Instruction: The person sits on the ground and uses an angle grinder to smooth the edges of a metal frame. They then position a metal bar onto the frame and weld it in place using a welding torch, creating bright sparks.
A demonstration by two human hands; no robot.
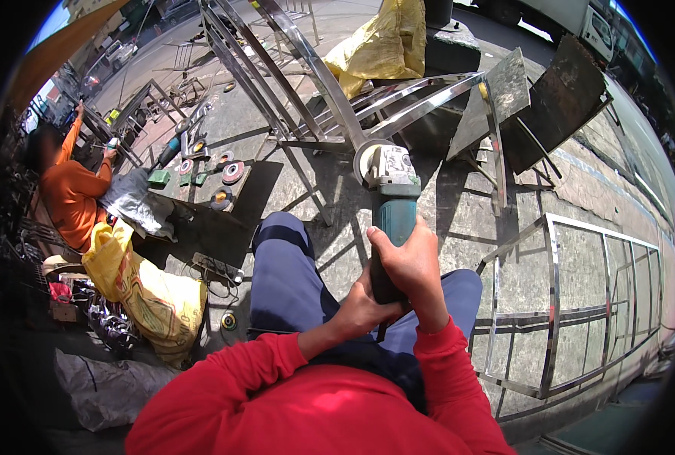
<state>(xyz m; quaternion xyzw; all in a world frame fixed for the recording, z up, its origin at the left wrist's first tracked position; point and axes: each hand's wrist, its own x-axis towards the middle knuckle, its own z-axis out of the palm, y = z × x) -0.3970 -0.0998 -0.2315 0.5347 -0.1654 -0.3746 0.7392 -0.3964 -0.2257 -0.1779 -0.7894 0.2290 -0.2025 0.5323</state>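
Observation:
Both of my hands are closed round a teal angle grinder (pixel 396 216) with a grey metal head, held out over my lap. My right hand (pixel 415 265) wraps its body just behind the head. Lower down, my left hand (pixel 364 307) grips the dark rear end. The grinder's round disc (pixel 366 161) meets or nearly meets a shiny square metal tube (pixel 330 87) of a welded frame in front of me; whether they touch I cannot tell. That frame leans upward and away to the left.
A ladder-like metal frame (pixel 551 303) lies at my right. Dark metal plates (pixel 557 106) stand at the far right. Several grinding discs (pixel 232 173) lie on the left, near a person in orange (pixel 72 189). Yellow sacks (pixel 159 303) sit at left and far centre; a truck (pixel 595 38) is beyond.

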